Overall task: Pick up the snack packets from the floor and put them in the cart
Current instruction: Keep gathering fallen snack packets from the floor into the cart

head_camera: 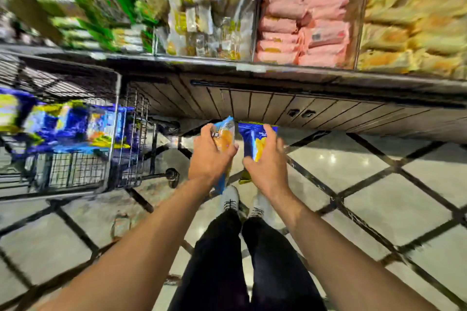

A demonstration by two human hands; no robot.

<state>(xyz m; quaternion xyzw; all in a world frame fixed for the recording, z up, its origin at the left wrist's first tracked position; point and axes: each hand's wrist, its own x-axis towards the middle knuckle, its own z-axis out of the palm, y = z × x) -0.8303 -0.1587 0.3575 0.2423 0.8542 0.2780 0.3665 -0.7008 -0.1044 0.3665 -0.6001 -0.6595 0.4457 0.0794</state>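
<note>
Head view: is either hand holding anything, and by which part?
Yes. The left hand grips a light blue snack packet around its middle; the right hand grips a dark blue snack packet around its middle.

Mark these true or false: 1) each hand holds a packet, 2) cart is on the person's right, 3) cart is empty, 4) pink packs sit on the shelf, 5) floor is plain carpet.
1) True: the left hand grips a light blue packet and the right hand a dark blue packet.
2) False: the cart stands on the person's left.
3) False: blue and yellow packets already lie in it.
4) True: pink packs fill a shelf bay.
5) False: the floor is glossy tile with dark diagonal lines.
</note>
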